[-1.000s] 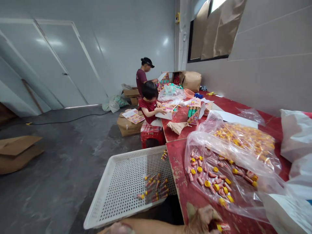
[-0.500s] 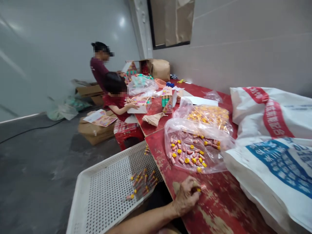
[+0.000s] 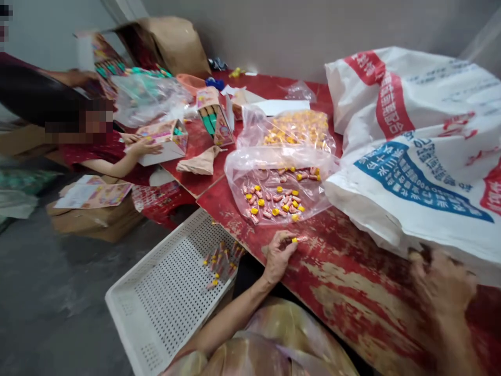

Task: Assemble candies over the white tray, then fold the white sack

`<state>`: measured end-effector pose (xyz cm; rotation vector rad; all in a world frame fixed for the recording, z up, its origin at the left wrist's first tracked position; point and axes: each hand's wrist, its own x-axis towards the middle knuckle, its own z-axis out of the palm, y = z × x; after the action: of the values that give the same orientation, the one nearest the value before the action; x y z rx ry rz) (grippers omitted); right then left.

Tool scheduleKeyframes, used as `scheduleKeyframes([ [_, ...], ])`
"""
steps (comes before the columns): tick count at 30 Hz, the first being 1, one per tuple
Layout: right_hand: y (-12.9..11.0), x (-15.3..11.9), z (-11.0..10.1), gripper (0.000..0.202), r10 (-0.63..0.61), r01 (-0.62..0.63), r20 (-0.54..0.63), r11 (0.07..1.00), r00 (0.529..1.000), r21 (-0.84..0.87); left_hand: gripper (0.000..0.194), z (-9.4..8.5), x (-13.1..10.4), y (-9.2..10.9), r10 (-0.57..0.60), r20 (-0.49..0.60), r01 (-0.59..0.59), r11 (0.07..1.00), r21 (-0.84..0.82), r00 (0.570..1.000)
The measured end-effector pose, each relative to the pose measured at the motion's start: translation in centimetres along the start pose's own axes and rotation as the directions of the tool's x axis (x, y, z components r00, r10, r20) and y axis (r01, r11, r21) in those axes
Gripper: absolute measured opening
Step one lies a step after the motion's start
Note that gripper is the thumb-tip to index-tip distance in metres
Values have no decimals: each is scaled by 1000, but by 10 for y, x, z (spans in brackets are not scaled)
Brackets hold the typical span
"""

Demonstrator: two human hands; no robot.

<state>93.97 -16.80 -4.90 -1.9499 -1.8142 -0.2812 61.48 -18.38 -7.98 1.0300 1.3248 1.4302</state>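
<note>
The left hand (image 3: 278,254) rests on the worn red counter (image 3: 352,282) near its front edge, its fingertips pinched on a small yellow-capped tube (image 3: 299,239) that lies against the surface at the hand's 2 o'clock. The right hand (image 3: 442,284) is blurred, well apart at 3 o'clock from the left, pressed up against the big printed sack (image 3: 410,156); whether its fingers are spread or closed on the sack I cannot tell. The pinch on the tube looks light and sits close to the counter's edge, so a slip could send the piece rolling off toward the white perforated tray (image 3: 164,308) at 8 o'clock, or past it to the floor. At 12 o'clock from the left hand, a clear plastic bag (image 3: 274,177) of loose caps and pieces lies open toward the hand; a careless drag of the wrist could catch the film and spill them. The sack leans heavily over the work space, and any tug from the right hand might shift it onto the bag. A seated person's hand (image 3: 146,147) at 10 o'clock works on a printed box (image 3: 166,141), well clear.
</note>
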Motion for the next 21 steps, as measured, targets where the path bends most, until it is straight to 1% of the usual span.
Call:
scheduleKeyframes([
  [1, -4, -14, 0, 37, -12, 12, -11, 1000, 1000, 27, 17, 3, -2, -1, -56, 19, 57, 996, -68, 998],
  [2, -12, -28, 0, 36, -54, 55, -3, 993, 999, 103, 21, 8, -5, -2, -112, 50, 118, 984, -137, 992],
  [3, -23, -40, 1, 34, -120, 112, 24, 969, 992, 219, 25, 12, -8, -3, -163, 86, 177, 964, -200, 983],
  [4, -35, -51, 2, 33, -209, 174, 57, 914, 976, 367, 30, 17, -11, -3, -206, 123, 232, 940, -252, 971],
  [5, -48, -59, 4, 33, -264, 184, 103, 857, 959, 482, 34, 21, -14, -3, -239, 154, 275, 916, -292, 959],
  [6, -60, -65, 6, 33, -295, 168, 141, 807, 945, 566, 36, 25, -17, -3, -262, 178, 307, 897, -319, 949],
  [8, -79, -69, 11, 32, -298, 100, 204, 755, 932, 648, 37, 31, -22, -2, -283, 207, 340, 879, -335, 937],
  [10, -90, -67, 14, 31, -311, 81, 225, 731, 923, 678, 35, 34, -25, -1, -296, 228, 359, 873, -331, 928],
  [11, -94, -65, 14, 31, -333, 97, 225, 726, 915, 680, 33, 35, -27, -1, -305, 240, 372, 871, -322, 921],
  [13, -101, -61, 14, 31, -394, 165, 206, 724, 896, 669, 28, 35, -30, 1, -321, 260, 389, 879, -277, 911],
  [15, -107, -59, 14, 29, -438, 237, 180, 737, 881, 633, 24, 34, -33, 3, -317, 268, 376, 904, -206, 910],
  [18, -116, -61, 16, 24, -442, 294, 155, 781, 884, 550, 26, 32, -37, 7, -265, 288, 305, 947, -102, 920],
  [21, -119, -61, 14, 24, -446, 319, 167, 812, 879, 489, 25, 31, -35, 11, -187, 357, 182, 982, 48, 915],
])
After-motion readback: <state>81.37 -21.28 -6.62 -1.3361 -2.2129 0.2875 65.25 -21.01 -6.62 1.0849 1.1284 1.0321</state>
